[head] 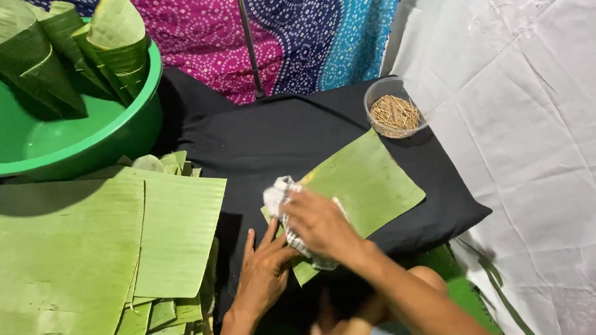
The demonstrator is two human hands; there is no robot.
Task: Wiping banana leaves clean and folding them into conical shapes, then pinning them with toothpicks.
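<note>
A cut square of banana leaf (pixel 363 182) lies on a black cloth (pixel 272 137) in front of me. My right hand (pixel 319 225) presses a crumpled white cloth (pixel 279 196) against the leaf's near left part. Flat beside it, my left hand (pixel 265 268) rests with fingers spread on the leaf's near corner and the black cloth.
A thick stack of cut banana leaves (pixel 64 276) lies at the left. Behind it stands a green basin (pixel 48 136) with several leaf cones (pixel 60 45). A clear cup of small wooden sticks (pixel 394 114) sits at the back right. White sheeting (pixel 555 123) hangs at the right.
</note>
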